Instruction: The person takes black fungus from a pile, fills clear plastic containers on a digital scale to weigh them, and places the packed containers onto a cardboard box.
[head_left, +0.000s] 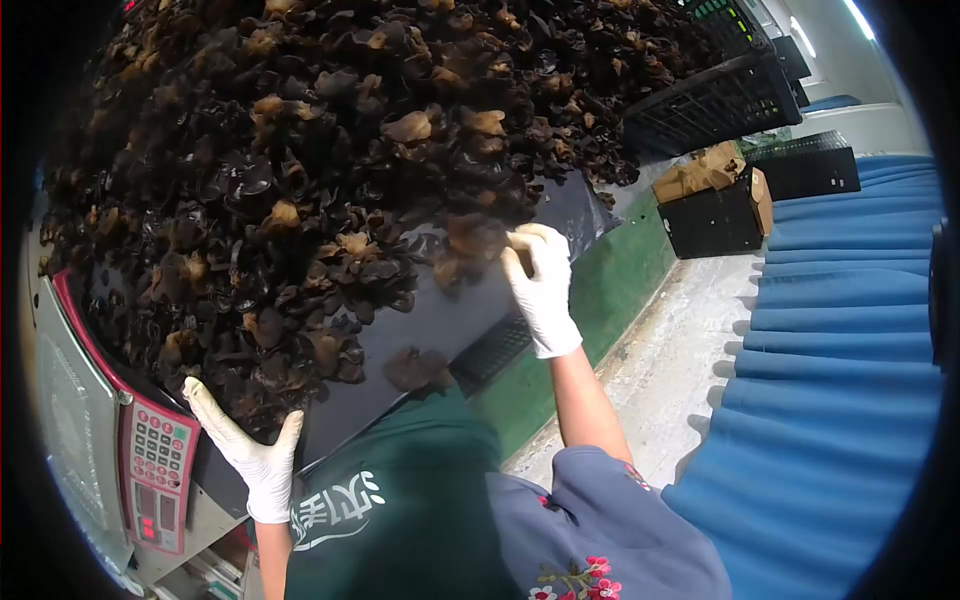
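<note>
A large heap of dark brown wood ear mushrooms covers the table's grey-black sheet. My left hand, in a white glove, is at the heap's near edge with thumb and fingers spread and nothing between them. At the right side of the heap, my gloved right hand has its fingers curled beside a brown mushroom piece. The piece is blurred and touches or nearly touches the fingertips. Near my body, a loose mushroom piece lies on the sheet.
A red and silver scale with a keypad stands at the left. Black crates are at the upper right, above a cardboard box. Blue curtain-like fabric hangs at the right beside the pale floor.
</note>
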